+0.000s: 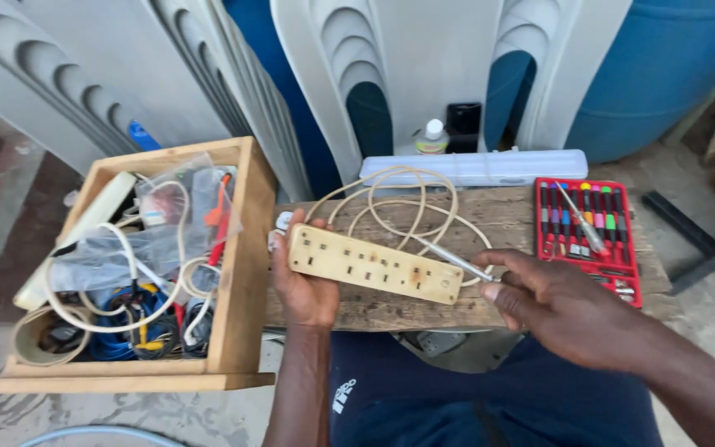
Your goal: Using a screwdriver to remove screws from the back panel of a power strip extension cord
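The left hand holds a cream power strip flat above the wooden surface, its fingers wrapped under and around the strip's near-left end, thumb on the edge. The right hand has its fingers pinched together on the handle of a thin screwdriver, whose shaft lies across the strip's right end with the tip on the socket face. The exact spot the tip touches is too small to make out.

The strip's pale cord loops in loose coils just behind the strip on the surface, and its white plug sits beside the strip's left end. To the right of the strip lies an open red case of small screwdrivers. Behind the cord rests a long white light fitting. Left of the strip stands a wooden box full of cables and plastic bags.

To work the tool well, I judge the strip should stay level and firmly braced in the left hand, the blade seated squarely before turning, and pressure kept along the shaft so it does not skid across the plastic.
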